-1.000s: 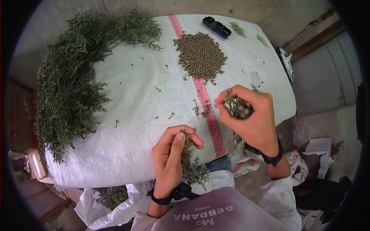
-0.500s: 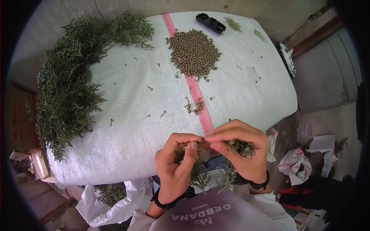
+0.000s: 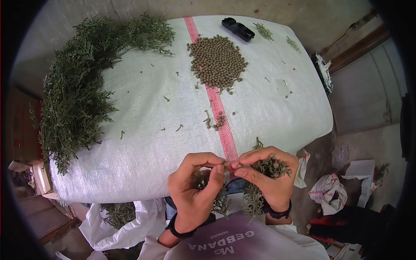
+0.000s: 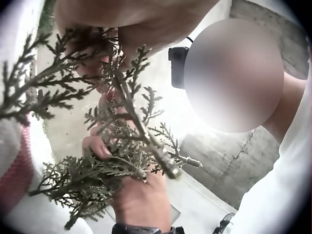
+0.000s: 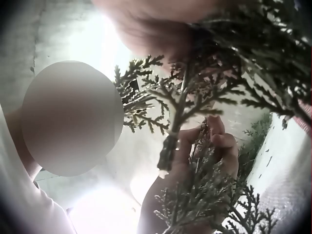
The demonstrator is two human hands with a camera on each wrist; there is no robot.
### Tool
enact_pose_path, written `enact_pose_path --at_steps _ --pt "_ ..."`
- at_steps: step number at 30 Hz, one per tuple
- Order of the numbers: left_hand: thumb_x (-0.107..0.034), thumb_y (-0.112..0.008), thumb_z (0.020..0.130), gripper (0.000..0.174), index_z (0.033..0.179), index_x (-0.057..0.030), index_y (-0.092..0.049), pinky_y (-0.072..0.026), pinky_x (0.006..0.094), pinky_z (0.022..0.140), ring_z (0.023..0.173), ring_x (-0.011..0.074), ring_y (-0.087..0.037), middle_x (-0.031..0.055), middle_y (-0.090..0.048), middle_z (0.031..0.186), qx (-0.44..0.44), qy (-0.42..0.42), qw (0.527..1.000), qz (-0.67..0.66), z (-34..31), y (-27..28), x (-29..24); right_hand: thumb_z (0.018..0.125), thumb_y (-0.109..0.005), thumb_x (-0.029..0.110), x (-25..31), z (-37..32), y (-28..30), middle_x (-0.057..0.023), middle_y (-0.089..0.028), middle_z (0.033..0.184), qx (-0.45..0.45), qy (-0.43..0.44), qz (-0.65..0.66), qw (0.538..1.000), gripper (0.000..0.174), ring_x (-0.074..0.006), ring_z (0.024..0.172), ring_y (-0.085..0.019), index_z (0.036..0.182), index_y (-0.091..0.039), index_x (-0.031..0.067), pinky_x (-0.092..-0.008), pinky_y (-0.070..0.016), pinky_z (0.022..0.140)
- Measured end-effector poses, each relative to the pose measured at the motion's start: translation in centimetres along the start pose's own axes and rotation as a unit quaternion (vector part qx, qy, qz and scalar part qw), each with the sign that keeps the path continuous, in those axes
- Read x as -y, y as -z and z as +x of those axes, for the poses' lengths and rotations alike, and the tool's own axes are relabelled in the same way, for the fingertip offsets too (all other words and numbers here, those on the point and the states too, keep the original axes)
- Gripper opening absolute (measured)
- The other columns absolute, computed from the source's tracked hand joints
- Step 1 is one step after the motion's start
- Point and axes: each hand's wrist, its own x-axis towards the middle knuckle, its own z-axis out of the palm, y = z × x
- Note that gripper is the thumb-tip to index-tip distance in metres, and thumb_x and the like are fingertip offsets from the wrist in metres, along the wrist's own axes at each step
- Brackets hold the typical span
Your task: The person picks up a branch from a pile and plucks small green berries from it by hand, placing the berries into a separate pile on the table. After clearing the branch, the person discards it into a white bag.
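Observation:
Both hands meet near the front edge of the stuffed white sack (image 3: 143, 160), fingertips close together. My left hand (image 3: 190, 190) holds a green conifer sprig (image 3: 222, 204), its thumb and forefinger pinched at the top. In my right hand (image 3: 277, 188) are a leafy sprig (image 3: 252, 200) and a cluster of small round cones (image 3: 276, 166). One small cone (image 3: 239, 165) shows at the right thumb and fingertip. Cut woody stem ends hang below the hands in both wrist views, on the sprig (image 4: 131, 107) and the branchlet (image 5: 180, 102).
A pile of round brown cones (image 3: 219, 63) lies on the sack, with several strays (image 3: 220, 120) on its red stripe. Conifer branches (image 3: 78, 95) heap up at the left. A black object (image 3: 238, 29) lies at the back. Below left, an open white bag (image 3: 145, 225) holds more greenery.
My right hand has come down and left from above the sack to my left hand. Over the last half second both hands stay together, with a small cone now showing at the right fingertips.

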Motion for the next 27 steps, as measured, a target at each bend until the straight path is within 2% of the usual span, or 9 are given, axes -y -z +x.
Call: enact_pose_path --at_steps 2,5,7,9,11,17,21,27 --pt "0.001 -0.057 0.097 0.008 0.104 0.0043 -0.056 -0.0500 0.0244 0.069 0.080 0.0121 -0.062 0.0120 -0.065 0.097 0.000 -0.009 1.000 -0.012 0.1 -0.2 0.4 0.075 -0.078 -0.012 -0.1 -0.1 0.3 -0.0190 -0.071 0.093 0.002 0.003 -0.010 1.000 0.020 -0.0220 0.085 -0.071 0.092 -0.068 -0.0088 -0.0313 -0.0573 0.078" --pt "0.008 -0.060 0.090 0.012 0.100 0.0006 -0.057 -0.0457 0.0201 0.059 0.074 0.0075 -0.057 0.0060 -0.061 0.096 -0.009 -0.050 0.998 -0.037 0.4 -0.2 1.5 0.075 -0.078 -0.012 -0.3 -0.2 0.2 -0.0174 -0.072 0.093 0.003 0.004 -0.014 1.000 0.019 -0.0205 0.085 -0.071 0.092 -0.069 -0.0077 -0.0300 -0.0571 0.078" --pt "0.008 -0.060 0.090 0.013 0.100 0.0002 -0.056 -0.0450 0.0206 0.059 0.074 0.0079 -0.056 0.0060 -0.059 0.095 0.003 -0.059 0.998 -0.023 0.4 -0.4 1.3 0.078 -0.077 -0.011 -0.3 -0.3 0.0 -0.0149 -0.074 0.093 -0.002 0.005 -0.020 1.000 0.016 -0.0173 0.084 -0.071 0.092 -0.073 -0.0058 -0.0280 -0.0574 0.077" --pt "0.007 -0.061 0.088 0.014 0.099 -0.0007 -0.056 -0.0436 0.0215 0.057 0.072 0.0088 -0.054 0.0060 -0.056 0.094 0.030 -0.070 0.997 -0.004 0.2 -0.7 1.0 0.077 -0.077 -0.011 -0.6 -0.3 0.0 -0.0149 -0.074 0.093 -0.001 0.023 -0.013 1.000 0.017 -0.0175 0.085 -0.071 0.092 -0.073 -0.0056 -0.0278 -0.0571 0.077" --pt "0.007 -0.062 0.087 0.015 0.099 -0.0008 -0.056 -0.0444 0.0216 0.058 0.073 0.0089 -0.055 0.0063 -0.056 0.094 0.032 -0.077 0.996 0.014 0.1 -0.7 0.8 0.076 -0.078 -0.011 -1.0 -0.3 0.1 -0.0151 -0.073 0.095 0.001 0.060 -0.002 0.998 0.018 -0.0180 0.086 -0.070 0.092 -0.073 -0.0051 -0.0273 -0.0566 0.077" --pt "0.005 -0.066 0.085 0.017 0.098 -0.0010 -0.057 -0.0479 0.0225 0.060 0.071 0.0089 -0.056 0.0072 -0.058 0.092 0.020 -0.126 0.989 0.077 0.1 -1.0 1.0 0.074 -0.079 -0.012 -1.5 -0.8 0.0 -0.0148 -0.072 0.096 0.004 0.041 0.032 0.999 0.020 -0.0180 0.086 -0.069 0.092 -0.073 -0.0047 -0.0276 -0.0559 0.077" --pt "0.005 -0.067 0.084 0.017 0.098 -0.0008 -0.058 -0.0494 0.0231 0.061 0.070 0.0088 -0.057 0.0074 -0.060 0.092 0.015 -0.105 0.990 0.093 -0.2 -1.1 0.7 0.074 -0.080 -0.012 -1.8 -0.8 0.2 -0.0145 -0.071 0.095 0.002 0.050 0.046 0.998 0.020 -0.0180 0.085 -0.069 0.091 -0.073 -0.0042 -0.0280 -0.0558 0.077" --pt "0.005 -0.070 0.083 0.019 0.098 -0.0008 -0.060 -0.0486 0.0230 0.060 0.071 0.0087 -0.059 0.0078 -0.063 0.092 0.030 -0.118 0.987 0.109 0.1 -1.1 0.4 0.074 -0.079 -0.012 -2.3 -1.0 0.8 -0.0146 -0.071 0.095 0.013 0.073 0.064 0.995 0.019 -0.0187 0.084 -0.070 0.091 -0.073 -0.0036 -0.0282 -0.0563 0.076"
